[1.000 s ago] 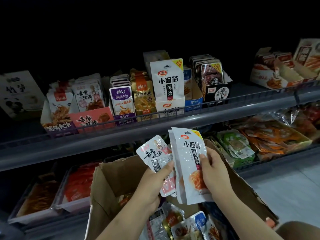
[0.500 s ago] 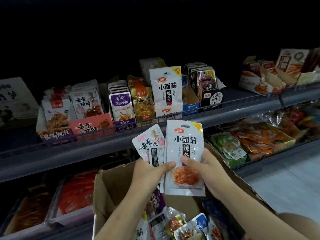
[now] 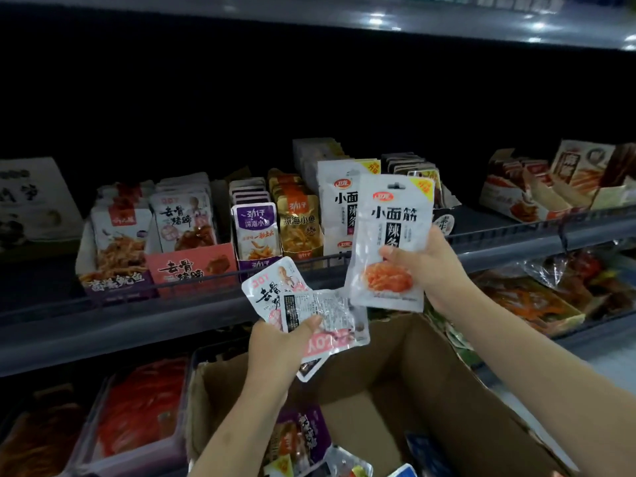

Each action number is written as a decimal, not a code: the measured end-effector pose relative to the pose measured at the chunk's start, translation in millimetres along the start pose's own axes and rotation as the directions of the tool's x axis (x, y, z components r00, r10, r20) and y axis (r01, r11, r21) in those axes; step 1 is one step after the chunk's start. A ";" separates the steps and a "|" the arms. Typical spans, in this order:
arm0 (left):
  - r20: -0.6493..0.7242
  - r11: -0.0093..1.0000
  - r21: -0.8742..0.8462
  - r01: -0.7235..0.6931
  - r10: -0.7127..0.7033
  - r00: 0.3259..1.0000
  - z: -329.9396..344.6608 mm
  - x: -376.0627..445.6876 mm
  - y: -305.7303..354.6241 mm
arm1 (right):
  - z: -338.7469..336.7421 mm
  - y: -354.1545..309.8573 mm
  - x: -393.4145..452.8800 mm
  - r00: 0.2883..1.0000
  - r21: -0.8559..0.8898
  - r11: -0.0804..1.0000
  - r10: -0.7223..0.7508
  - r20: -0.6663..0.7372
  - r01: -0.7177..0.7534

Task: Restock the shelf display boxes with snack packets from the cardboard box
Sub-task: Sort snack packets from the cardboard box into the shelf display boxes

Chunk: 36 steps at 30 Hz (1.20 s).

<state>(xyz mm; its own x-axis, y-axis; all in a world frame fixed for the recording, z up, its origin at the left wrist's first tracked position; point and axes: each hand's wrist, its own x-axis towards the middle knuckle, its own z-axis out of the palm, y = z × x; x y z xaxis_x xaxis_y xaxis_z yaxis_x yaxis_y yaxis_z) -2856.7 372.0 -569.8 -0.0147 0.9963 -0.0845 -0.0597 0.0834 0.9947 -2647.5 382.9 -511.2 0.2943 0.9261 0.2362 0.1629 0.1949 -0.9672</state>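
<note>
The right hand (image 3: 426, 261) grips a white packet (image 3: 392, 239) upright, raised in front of the shelf rail (image 3: 206, 284) and overlapping the matching white display box (image 3: 339, 208) behind it. The left hand (image 3: 278, 346) pinches a few pink packets (image 3: 309, 311) just below the rail, fanned out. The cardboard box (image 3: 430, 390) sits open beneath both hands, with more packets inside.

white snack packet (image 3: 390, 242) upright, pink-white packets (image 3: 303, 315) fanned, open cardboard box (image 3: 395, 383) below
</note>
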 end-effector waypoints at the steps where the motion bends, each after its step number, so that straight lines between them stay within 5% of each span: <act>1: -0.003 1.000 -0.013 -0.001 0.001 1.000 -2.0 1.7 0.2 | 2.8 -2.9 10.4 0.997 -0.024 0.999 -0.043 -0.060 0.041; 8: -0.017 0.996 -0.076 0.036 -0.037 0.999 -4.3 12.6 1.5 | 30.8 -25.3 68.1 0.965 -0.133 0.967 -0.235 -0.120 0.219; 18: -0.058 0.993 -0.116 0.036 -0.042 0.997 -6.5 17.0 4.0 | 41.7 -38.7 97.6 0.880 -0.429 0.772 -0.449 0.156 0.470; 27: -0.076 0.989 -0.124 0.085 -0.095 0.993 -8.0 19.4 4.2 | 44.6 -18.7 109.0 0.882 -0.517 0.714 -0.385 0.273 0.472; 33: -0.065 0.987 -0.132 0.092 -0.101 0.993 -12.1 20.4 3.1 | 29.4 -32.4 104.7 0.895 -0.896 0.258 -0.365 0.254 0.360; 36: -0.063 0.988 -0.126 0.087 -0.096 0.993 -12.2 20.8 2.3 | 32.4 -37.4 99.3 0.951 -0.878 0.370 -0.173 0.257 0.304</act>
<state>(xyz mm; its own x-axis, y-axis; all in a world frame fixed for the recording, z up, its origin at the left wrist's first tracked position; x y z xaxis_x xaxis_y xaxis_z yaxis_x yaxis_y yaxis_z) -2869.4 392.6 -570.0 -0.0716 0.9805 -0.1830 -0.1862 0.1671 0.9682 -2654.8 478.0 -454.6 0.0101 0.9297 0.3682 0.9765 0.0702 -0.2038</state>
